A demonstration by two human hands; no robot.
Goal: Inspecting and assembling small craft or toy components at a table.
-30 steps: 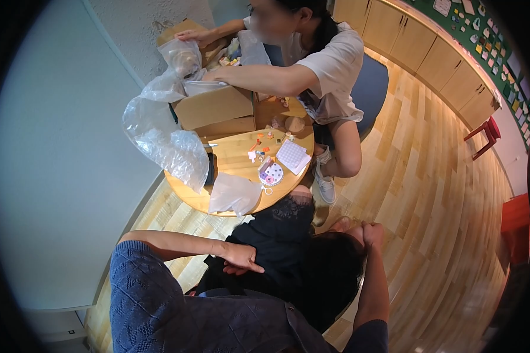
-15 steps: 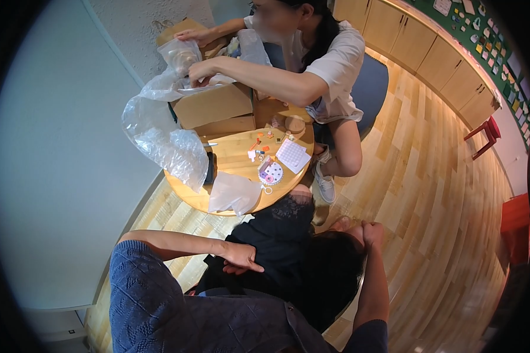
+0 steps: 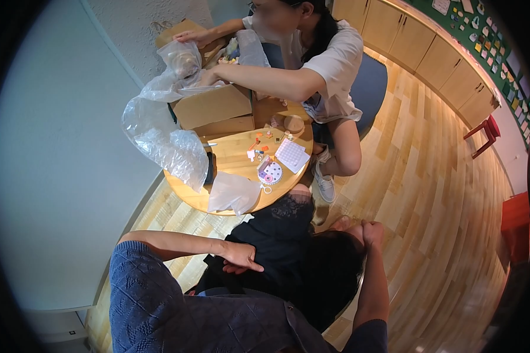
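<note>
My left hand (image 3: pixel 239 257) rests on the black clothing (image 3: pixel 277 235) over my lap, holding nothing, its fingers loosely apart. Against my knee at the right lies my right hand (image 3: pixel 372 233), curled into a fist with nothing visible in it. Neither hand touches the round wooden table (image 3: pixel 235 156) in front of me. Near its front edge are a white plastic bag (image 3: pixel 234 193) and a round polka-dot piece (image 3: pixel 270 173) with a ring attached. Beyond them lie several tiny colourful pieces (image 3: pixel 258 147) and a checkered sheet (image 3: pixel 291 154).
Across the table a person (image 3: pixel 330 65) reaches with both hands into an open cardboard box (image 3: pixel 215 109). Clear plastic wrap (image 3: pixel 159 132) spills down its left side. A round wooden piece (image 3: pixel 294 123) stands at the right; a red stool (image 3: pixel 486 135) is by the cabinets (image 3: pixel 424 47).
The other person's nearer hand has moved deeper into the box, and colourful contents show more at its back. My own hands have stayed where they were.
</note>
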